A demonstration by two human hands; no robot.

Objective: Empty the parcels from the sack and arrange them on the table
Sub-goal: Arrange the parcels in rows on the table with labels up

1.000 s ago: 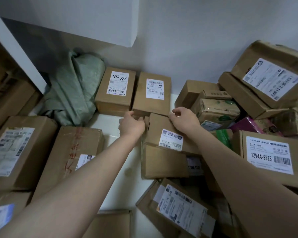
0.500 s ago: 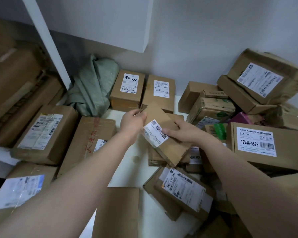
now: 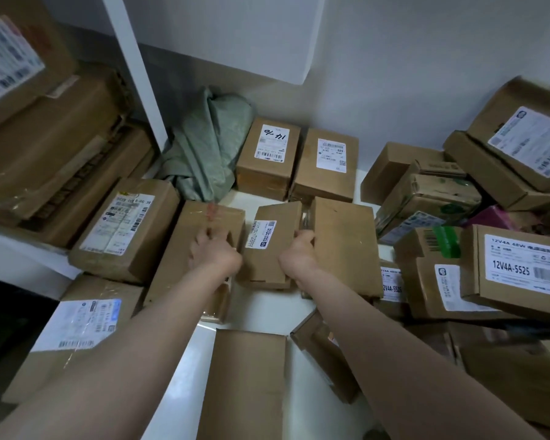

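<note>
Small parcel (image 3: 272, 249) gripped between my left hand (image 3: 215, 254) and right hand (image 3: 299, 254), equally near. Its long axis points away from me.

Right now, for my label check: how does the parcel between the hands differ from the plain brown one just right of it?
The labelled parcel shows a white shipping label on top; the plain parcel shows only bare cardboard. The left hand and right hand grip the labelled parcel by its sides; the plain parcel is not gripped. The plain parcel looks larger than the labelled parcel. Both are brown cardboard boxes.
</note>
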